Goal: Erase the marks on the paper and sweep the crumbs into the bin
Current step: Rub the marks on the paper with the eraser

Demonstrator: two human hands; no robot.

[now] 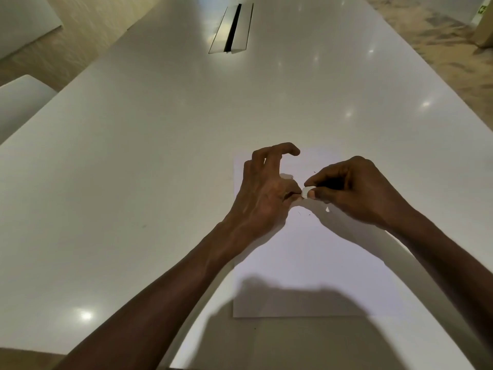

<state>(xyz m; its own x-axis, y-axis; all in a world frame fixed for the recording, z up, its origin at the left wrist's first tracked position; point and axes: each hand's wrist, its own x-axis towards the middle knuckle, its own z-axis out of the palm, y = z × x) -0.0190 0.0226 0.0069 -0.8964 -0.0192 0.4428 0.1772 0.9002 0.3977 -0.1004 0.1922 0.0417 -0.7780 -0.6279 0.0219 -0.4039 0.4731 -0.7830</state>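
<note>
A white sheet of paper (314, 263) lies flat on the white table (133, 156), right of centre. My right hand (352, 193) pinches a small white eraser (307, 191) between thumb and forefinger just above the paper's upper part. My left hand (266, 190) sits beside it, its thumb tip touching the eraser's left end while the other fingers arch up over the sheet. A few tiny dark crumbs or marks (304, 213) dot the paper below the hands, and another speck lies above the right hand. No bin is in view.
A metal cable hatch with a dark slot (231, 29) is set into the table far ahead. A white chair (18, 102) stands at the left edge. Patterned floor runs along the right side. My shadow covers the sheet's near end.
</note>
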